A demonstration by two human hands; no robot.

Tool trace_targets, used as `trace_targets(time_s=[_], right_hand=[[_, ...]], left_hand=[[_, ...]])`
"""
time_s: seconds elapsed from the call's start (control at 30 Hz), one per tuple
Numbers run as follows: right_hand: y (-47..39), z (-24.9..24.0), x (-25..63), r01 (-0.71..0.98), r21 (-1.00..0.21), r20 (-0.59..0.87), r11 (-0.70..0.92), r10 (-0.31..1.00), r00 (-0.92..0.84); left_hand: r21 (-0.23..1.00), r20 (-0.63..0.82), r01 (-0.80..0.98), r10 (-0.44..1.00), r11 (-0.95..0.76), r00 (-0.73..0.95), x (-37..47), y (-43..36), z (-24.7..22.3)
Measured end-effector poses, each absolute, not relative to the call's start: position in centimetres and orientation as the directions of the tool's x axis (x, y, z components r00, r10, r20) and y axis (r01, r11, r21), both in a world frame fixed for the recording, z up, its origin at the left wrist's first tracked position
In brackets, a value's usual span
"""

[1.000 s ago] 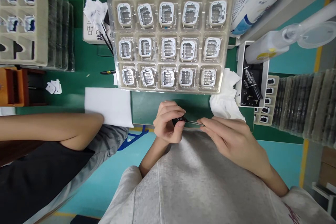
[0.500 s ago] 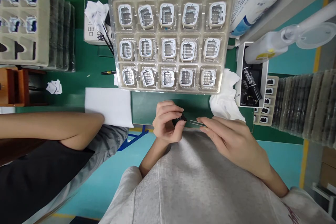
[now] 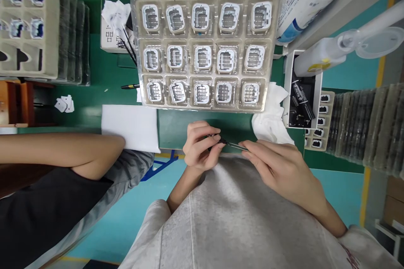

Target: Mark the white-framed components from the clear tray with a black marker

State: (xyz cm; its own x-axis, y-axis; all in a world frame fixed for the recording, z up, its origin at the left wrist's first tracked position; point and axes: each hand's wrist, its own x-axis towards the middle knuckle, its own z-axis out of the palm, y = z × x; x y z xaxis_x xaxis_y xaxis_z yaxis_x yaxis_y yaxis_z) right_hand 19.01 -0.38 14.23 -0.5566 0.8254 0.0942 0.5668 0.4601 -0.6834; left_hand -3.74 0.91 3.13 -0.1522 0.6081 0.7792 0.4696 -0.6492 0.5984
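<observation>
My left hand (image 3: 202,145) is closed around a small black part (image 3: 222,140), mostly hidden by the fingers. Thin metal tweezers (image 3: 236,146) are pinched in my right hand (image 3: 277,166), and their tips reach the black part at my left fingertips. Both hands are close together at the table's near edge, in front of my grey shirt. Just beyond them lies a clear plastic tray (image 3: 189,73) with rows of pockets, each holding a white rounded-square frame (image 3: 202,93).
A white cloth (image 3: 131,128) lies left, crumpled tissue (image 3: 273,117) right. A white box (image 3: 287,92) holds a bottle and black tubes. Trays are stacked at far left (image 3: 50,25) and right (image 3: 353,126). A co-worker's arm (image 3: 63,153) rests at left. Bottles stand upper right.
The black part has turned a little in my left fingers, and the tweezers have tilted slightly. Both hands stay in nearly the same place.
</observation>
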Motion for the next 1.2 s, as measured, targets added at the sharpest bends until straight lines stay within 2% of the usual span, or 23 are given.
trace_targets(time_s=[0.33,0.63,1.2], right_hand=[[-0.33,14.02,18.99,0.54,-0.722,0.093,0.431,0.835,-0.542],[-0.25,13.74,19.13,0.541,-0.702,0.124,0.463,0.827,-0.548],[-0.19,13.58,19.25,0.535,-0.722,0.107,0.438,0.835,-0.539]], left_hand=[[0.587,0.784,0.49,0.604,-0.645,-0.144,-3.7,1.05,3.32],[0.595,0.794,0.398,0.589,-0.699,-0.151,-3.54,1.02,3.54],[0.589,0.799,0.381,0.582,-0.712,-0.147,-3.29,1.24,3.54]])
